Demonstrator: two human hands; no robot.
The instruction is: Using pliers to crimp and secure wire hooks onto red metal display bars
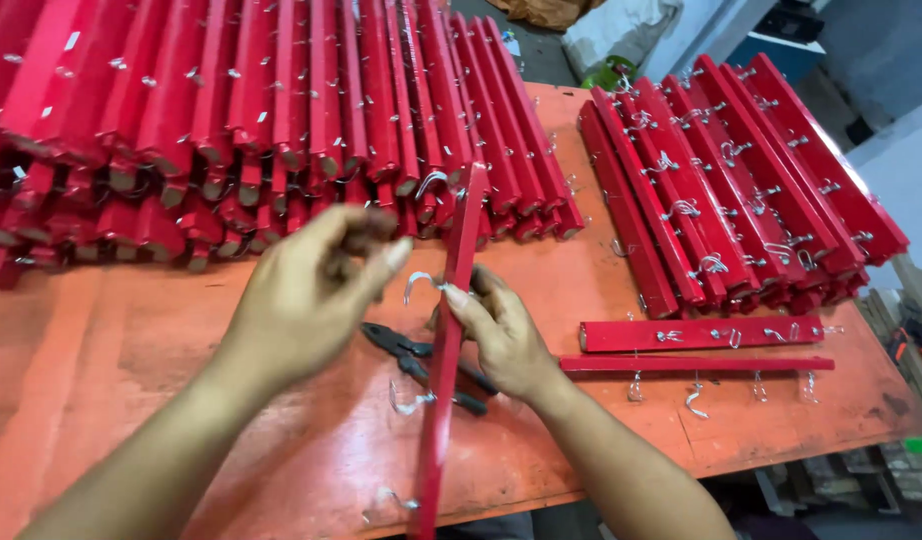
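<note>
- Presently, item one: red wooden strip (447,350), held on edge and running from 6 o'clock up toward 12, so its row of metal hooks faces your left side for access.
- Right hand (501,335): closed around the strip's middle, steadying it upright.
- Left hand (311,290): fingers pinched narrow at the upper hook (417,285), gripping or turning it; exactly which you cannot tell.
- Black pliers (421,365): lying on the orange table (131,400) just behind the strip, within easy reach.
- Two hooked strips (701,345): laid flat at 3 o'clock, apart from the piles.
- Large stack (231,120) at 11 o'clock and smaller stack (731,170) at 2 o'clock: red strips piled lengthwise, kept separate.
</note>
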